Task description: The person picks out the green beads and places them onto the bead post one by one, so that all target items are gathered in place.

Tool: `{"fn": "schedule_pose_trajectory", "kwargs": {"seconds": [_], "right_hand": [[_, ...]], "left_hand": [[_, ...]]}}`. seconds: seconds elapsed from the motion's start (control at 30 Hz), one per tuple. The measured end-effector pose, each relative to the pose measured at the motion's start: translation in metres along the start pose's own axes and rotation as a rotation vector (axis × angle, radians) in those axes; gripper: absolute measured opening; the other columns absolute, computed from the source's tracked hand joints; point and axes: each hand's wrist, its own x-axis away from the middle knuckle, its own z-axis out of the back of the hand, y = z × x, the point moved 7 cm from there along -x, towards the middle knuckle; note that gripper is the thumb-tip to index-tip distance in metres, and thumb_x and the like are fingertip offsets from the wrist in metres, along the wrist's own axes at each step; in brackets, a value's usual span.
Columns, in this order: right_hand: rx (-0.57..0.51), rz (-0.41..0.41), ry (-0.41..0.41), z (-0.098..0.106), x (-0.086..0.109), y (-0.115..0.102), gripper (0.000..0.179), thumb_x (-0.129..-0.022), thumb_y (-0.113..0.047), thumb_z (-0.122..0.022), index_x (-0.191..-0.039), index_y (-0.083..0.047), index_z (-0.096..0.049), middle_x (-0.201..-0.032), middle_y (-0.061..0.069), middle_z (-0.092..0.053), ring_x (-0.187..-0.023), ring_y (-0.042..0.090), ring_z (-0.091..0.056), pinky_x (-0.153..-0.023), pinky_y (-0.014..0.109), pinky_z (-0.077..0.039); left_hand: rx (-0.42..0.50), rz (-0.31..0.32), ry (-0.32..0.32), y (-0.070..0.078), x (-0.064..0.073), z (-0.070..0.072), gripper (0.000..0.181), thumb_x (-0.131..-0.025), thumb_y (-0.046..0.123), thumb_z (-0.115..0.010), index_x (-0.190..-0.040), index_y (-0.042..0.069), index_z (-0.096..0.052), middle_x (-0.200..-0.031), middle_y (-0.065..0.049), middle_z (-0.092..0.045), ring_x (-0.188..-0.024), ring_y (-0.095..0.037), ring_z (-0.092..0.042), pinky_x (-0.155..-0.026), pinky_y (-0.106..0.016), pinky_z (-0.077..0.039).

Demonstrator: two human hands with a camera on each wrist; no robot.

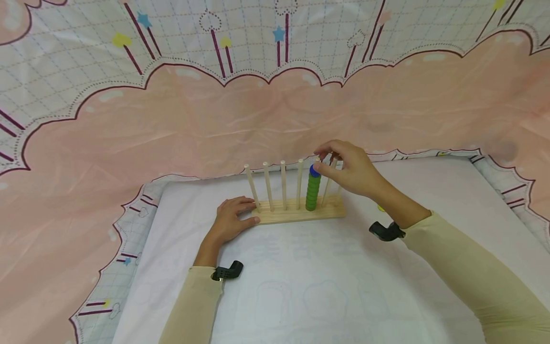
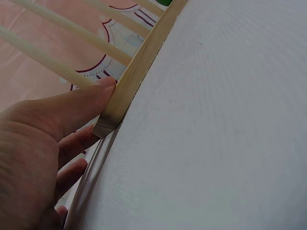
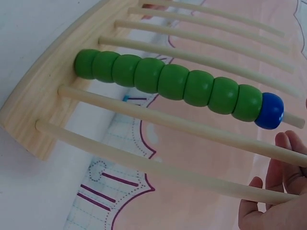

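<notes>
A wooden peg rack (image 1: 275, 216) with several upright pegs stands on the white surface. One peg toward its right side carries a stack of green beads (image 1: 312, 193), topped by a blue bead (image 3: 270, 111); the peg's tip pokes out above it. My left hand (image 1: 232, 220) grips the left end of the base, thumb on the front edge and fingers behind. By the top of the stack is my right hand (image 1: 354, 169), its fingers loosely bent and parted around the peg tips. In the right wrist view those fingers are apart from the blue bead.
Bare wooden pegs (image 1: 283, 184) rise on both sides of the filled one. A small yellow piece (image 1: 381, 208) shows partly behind the right forearm. Patterned pink and white cloth (image 1: 258, 119) hangs behind the white surface (image 1: 301, 282).
</notes>
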Motion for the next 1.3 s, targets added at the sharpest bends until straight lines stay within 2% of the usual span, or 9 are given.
{"fn": "schedule_pose_trajectory", "kwargs": {"seconds": [0.3, 0.53, 0.73, 0.87, 0.97, 1.13, 1.3], "right_hand": [[-0.030, -0.003, 0.014, -0.0001, 0.0001, 0.0025, 0.030, -0.095, -0.029, -0.074, -0.122, -0.017, -0.069, -0.113, 0.001, -0.069, -0.101, 0.019, -0.058, -0.090, 0.039, -0.047], [-0.105, -0.037, 0.024, 0.0013, 0.0011, 0.0072, 0.028, -0.097, -0.028, -0.072, -0.122, -0.016, -0.068, -0.113, 0.001, -0.069, -0.102, 0.018, -0.057, -0.101, 0.043, -0.047], [-0.114, -0.023, 0.017, 0.0015, -0.0003, 0.0067, 0.029, -0.093, -0.028, -0.077, -0.119, -0.017, -0.069, -0.109, 0.001, -0.070, -0.099, 0.019, -0.057, -0.098, 0.042, -0.047], [-0.066, -0.022, -0.011, 0.0019, -0.0006, 0.0058, 0.030, -0.092, -0.029, -0.077, -0.119, -0.017, -0.070, -0.112, 0.001, -0.070, -0.101, 0.020, -0.058, -0.098, 0.043, -0.048], [0.023, -0.015, -0.048, 0.0015, -0.0025, 0.0054, 0.035, -0.090, -0.030, -0.080, -0.120, -0.017, -0.070, -0.113, 0.000, -0.071, -0.103, 0.021, -0.060, -0.095, 0.042, -0.048], [0.164, 0.009, -0.093, -0.0002, -0.0070, 0.0033, 0.042, -0.083, -0.031, -0.086, -0.119, -0.016, -0.071, -0.104, 0.001, -0.074, -0.100, 0.022, -0.064, -0.086, 0.039, -0.046], [0.149, 0.031, -0.061, 0.0024, -0.0060, 0.0004, 0.037, -0.085, -0.028, -0.085, -0.116, -0.015, -0.072, -0.102, 0.001, -0.074, -0.099, 0.022, -0.065, -0.083, 0.038, -0.048]], "left_hand": [[-0.015, -0.012, 0.005, 0.0001, 0.0008, 0.0006, 0.051, -0.088, 0.035, -0.080, -0.132, 0.011, -0.070, -0.145, -0.007, -0.060, -0.146, -0.031, -0.042, -0.125, -0.057, -0.011], [-0.021, -0.015, 0.003, -0.0015, -0.0008, 0.0013, 0.051, -0.088, 0.035, -0.081, -0.132, 0.012, -0.070, -0.145, -0.006, -0.060, -0.146, -0.031, -0.042, -0.125, -0.058, -0.009], [-0.033, -0.036, 0.010, -0.0012, -0.0012, 0.0010, 0.051, -0.087, 0.036, -0.081, -0.131, 0.011, -0.070, -0.144, -0.007, -0.061, -0.144, -0.031, -0.044, -0.124, -0.058, -0.012], [-0.042, -0.054, 0.019, -0.0004, -0.0003, 0.0006, 0.051, -0.087, 0.035, -0.081, -0.131, 0.011, -0.071, -0.143, -0.007, -0.061, -0.144, -0.032, -0.044, -0.123, -0.060, -0.013], [-0.041, -0.061, 0.024, 0.0007, 0.0000, 0.0010, 0.051, -0.087, 0.036, -0.081, -0.130, 0.011, -0.071, -0.143, -0.007, -0.062, -0.144, -0.032, -0.044, -0.122, -0.061, -0.013], [-0.035, -0.056, 0.025, 0.0003, 0.0004, 0.0012, 0.050, -0.087, 0.036, -0.081, -0.130, 0.011, -0.071, -0.143, -0.008, -0.062, -0.144, -0.032, -0.044, -0.122, -0.063, -0.012], [-0.035, -0.043, 0.016, -0.0013, 0.0000, -0.0005, 0.050, -0.088, 0.036, -0.080, -0.131, 0.011, -0.070, -0.144, -0.007, -0.061, -0.145, -0.032, -0.043, -0.123, -0.062, -0.011]]}}
